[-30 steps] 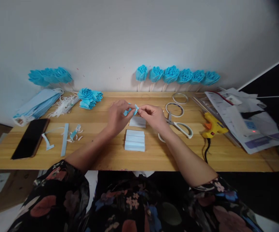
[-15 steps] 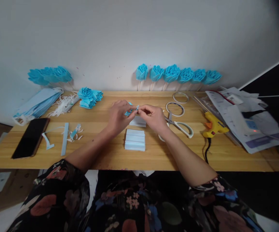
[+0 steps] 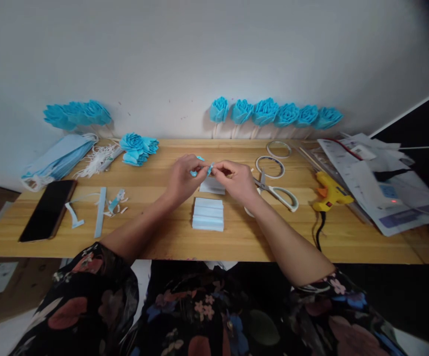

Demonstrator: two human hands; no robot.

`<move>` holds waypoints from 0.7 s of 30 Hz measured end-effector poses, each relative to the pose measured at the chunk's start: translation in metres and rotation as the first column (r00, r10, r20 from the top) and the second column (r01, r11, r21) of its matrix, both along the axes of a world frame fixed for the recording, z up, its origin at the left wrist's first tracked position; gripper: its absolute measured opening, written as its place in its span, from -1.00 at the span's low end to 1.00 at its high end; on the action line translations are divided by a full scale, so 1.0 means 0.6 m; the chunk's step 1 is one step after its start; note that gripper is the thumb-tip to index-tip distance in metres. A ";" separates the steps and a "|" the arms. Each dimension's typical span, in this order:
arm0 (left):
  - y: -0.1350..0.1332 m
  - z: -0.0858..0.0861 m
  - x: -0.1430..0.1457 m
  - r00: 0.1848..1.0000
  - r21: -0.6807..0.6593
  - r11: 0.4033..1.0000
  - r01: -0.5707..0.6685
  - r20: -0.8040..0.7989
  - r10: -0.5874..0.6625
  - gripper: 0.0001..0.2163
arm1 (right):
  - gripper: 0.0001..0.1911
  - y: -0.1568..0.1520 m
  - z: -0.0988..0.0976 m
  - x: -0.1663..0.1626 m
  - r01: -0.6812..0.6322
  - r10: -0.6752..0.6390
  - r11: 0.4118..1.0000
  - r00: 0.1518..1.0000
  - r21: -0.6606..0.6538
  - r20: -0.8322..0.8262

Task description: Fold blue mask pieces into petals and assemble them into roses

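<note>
My left hand [image 3: 187, 179] and my right hand [image 3: 235, 180] meet above the middle of the table, fingertips pinched on a small piece of blue fabric [image 3: 210, 169]. Most of that piece is hidden by the fingers. More blue material [image 3: 194, 173] shows behind my left fingers; I cannot tell whether it is the same piece. Beneath the hands lies a pale sheet [image 3: 213, 186], partly covered. Closer to me sits a stack of pale blue cut squares [image 3: 208, 214]. Scissors with white handles [image 3: 281, 197] lie beside my right wrist, partly hidden by the forearm.
Blue fabric flowers on sticks [image 3: 266, 112] lean along the wall, and loose blue flowers [image 3: 134, 148] lie at left. Face masks [image 3: 60, 158], a phone [image 3: 48, 210] and scraps [image 3: 116, 202] are on the left. Tape rolls [image 3: 269, 167], a yellow glue gun [image 3: 330, 192] and a power strip [image 3: 377, 185] are right.
The fingertips have shifted slightly on the blue piece, which now shows a bluer, slanted bit between them. Both hands stay in nearly the same place.
</note>
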State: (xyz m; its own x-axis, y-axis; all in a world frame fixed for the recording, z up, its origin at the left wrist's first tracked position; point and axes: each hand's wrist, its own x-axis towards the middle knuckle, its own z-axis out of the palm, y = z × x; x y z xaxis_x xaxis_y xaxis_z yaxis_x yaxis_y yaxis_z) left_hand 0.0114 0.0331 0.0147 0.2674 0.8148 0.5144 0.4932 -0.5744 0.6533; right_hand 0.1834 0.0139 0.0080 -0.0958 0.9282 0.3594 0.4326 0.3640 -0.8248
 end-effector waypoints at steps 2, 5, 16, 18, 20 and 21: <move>0.005 -0.003 0.000 0.998 -0.061 0.998 0.009 0.063 -0.005 -0.85 | -0.83 0.000 0.002 0.000 0.004 -0.004 1.000 1.000 -0.024 -0.014; 0.015 0.005 -0.007 0.987 -0.156 0.987 -0.024 0.154 0.048 -0.85 | -0.82 0.004 0.001 0.004 0.018 -0.023 0.996 0.998 -0.082 -0.065; -0.057 0.050 -0.307 0.882 -0.024 0.939 -0.344 -0.352 0.314 -0.84 | -0.78 0.018 0.002 0.009 -0.058 -0.020 0.975 0.937 -0.212 -0.349; -0.079 0.025 -0.367 0.838 -0.078 0.910 -0.407 -0.429 0.338 -0.79 | -0.77 0.017 0.001 0.007 -0.063 -0.017 0.974 0.938 -0.219 -0.346; -0.095 0.004 -0.403 0.789 -0.098 0.868 -0.488 -0.475 0.389 -0.74 | -0.77 0.016 -0.001 0.005 -0.066 -0.015 0.972 0.939 -0.226 -0.342; -0.100 -0.001 -0.410 0.777 -0.075 0.858 -0.507 -0.471 0.418 -0.77 | -0.77 0.016 -0.003 0.004 -0.072 -0.012 0.971 0.939 -0.230 -0.343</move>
State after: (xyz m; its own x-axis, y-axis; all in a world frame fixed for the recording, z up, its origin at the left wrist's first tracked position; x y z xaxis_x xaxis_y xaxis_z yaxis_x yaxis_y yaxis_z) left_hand -0.2345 -0.0267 0.0139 -0.0140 0.9640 0.2656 0.9181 -0.0928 0.3852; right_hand 0.1859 0.0233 0.0063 -0.0358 0.9886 0.1466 0.1033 0.1495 -0.9833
